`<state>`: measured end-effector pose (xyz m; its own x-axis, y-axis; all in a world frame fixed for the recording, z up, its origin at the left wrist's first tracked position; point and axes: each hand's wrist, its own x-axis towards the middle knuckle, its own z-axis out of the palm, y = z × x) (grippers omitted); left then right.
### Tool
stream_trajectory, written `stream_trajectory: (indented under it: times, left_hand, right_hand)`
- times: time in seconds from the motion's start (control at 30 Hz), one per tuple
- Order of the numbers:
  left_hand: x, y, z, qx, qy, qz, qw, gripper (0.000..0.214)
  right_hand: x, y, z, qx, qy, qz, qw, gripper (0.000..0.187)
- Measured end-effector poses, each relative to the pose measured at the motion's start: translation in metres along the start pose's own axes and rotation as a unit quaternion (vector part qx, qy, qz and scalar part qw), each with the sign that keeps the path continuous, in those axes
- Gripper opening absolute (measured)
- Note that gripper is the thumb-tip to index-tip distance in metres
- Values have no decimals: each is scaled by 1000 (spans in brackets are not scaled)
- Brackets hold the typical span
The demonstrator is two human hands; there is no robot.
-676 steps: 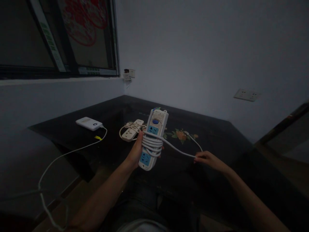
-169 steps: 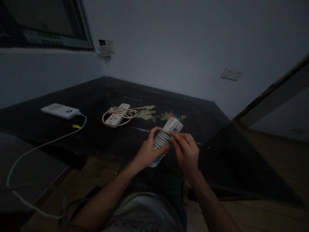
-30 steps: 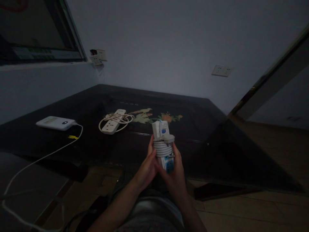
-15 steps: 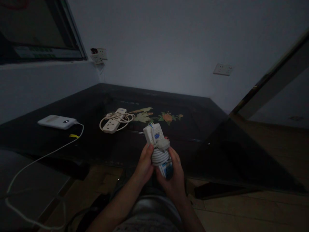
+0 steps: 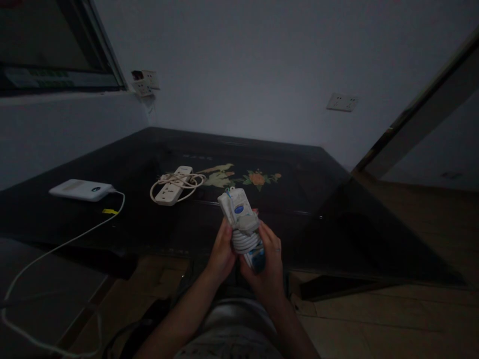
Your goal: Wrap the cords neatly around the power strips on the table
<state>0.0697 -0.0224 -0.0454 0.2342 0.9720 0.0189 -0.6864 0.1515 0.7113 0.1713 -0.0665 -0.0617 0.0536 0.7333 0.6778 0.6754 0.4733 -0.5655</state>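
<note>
Head view: left hand [image 5: 220, 253] and right hand [image 5: 268, 267] together gripped a power strip [image 5: 245, 202], white cord [image 5: 245, 242] wound around it, by the near edge of the black table [image 5: 299, 239]; beyond lay a second strip [image 5: 168, 195], a white device [image 5: 77, 190] farther left.

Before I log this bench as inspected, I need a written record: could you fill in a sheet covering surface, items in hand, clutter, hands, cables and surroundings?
Surface: dark tabletop, flower-and-bird picture on it.
Items in hand: wrapped power strip with blue button; plug lies against it.
Clutter: second power strip, white device, yellow piece.
Hands: left hand and right hand grip the wrapped strip from opposite sides.
Cables: thick cord coiled around the wrapped strip; thin cord looped over the second; white cable runs from the device off the table.
Surroundings: dim; window, right wall socket, corner sockets.
</note>
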Motion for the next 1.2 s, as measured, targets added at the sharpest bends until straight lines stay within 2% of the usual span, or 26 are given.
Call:
stream_trajectory:
  times: [0.1,0.2,0.4,0.53,0.7,0.77,0.87,0.9,0.97,1.1,1.2]
  left_hand:
    - [-4,-1,-7,33,-31,-29,999,88]
    - [-4,-5,-10,68,-27,-58,996,89]
    - [-3,-15,-5,72,-5,-13,997,86]
    - [-4,-17,1,82,-5,-8,997,76]
    - [-3,-18,1,107,18,-17,994,79]
    - [-2,-16,2,117,-10,-33,993,83]
    - [5,-9,5,112,-100,-48,988,91]
    - [8,-6,6,115,-123,-45,985,91]
    - [16,2,6,148,-132,-30,980,81]
    - [30,20,-2,274,-79,10,958,45]
    - [34,27,-14,344,-59,26,937,35]
  right_hand:
    - [1,3,-5,2,15,-10,1000,75]
    - [1,7,-9,2,17,-12,1000,78]
    - [0,12,-7,-27,24,9,999,76]
    - [-1,14,-2,-35,24,23,999,74]
    - [-4,18,1,-14,23,33,999,75]
    - [-5,20,1,16,29,45,998,73]
    - [-2,27,-2,67,45,85,993,70]
    - [2,31,-5,70,53,99,991,68]
    - [12,43,-14,48,72,115,990,64]
    - [41,85,-45,-38,97,100,989,56]
    - [63,128,-70,-106,108,106,983,54]
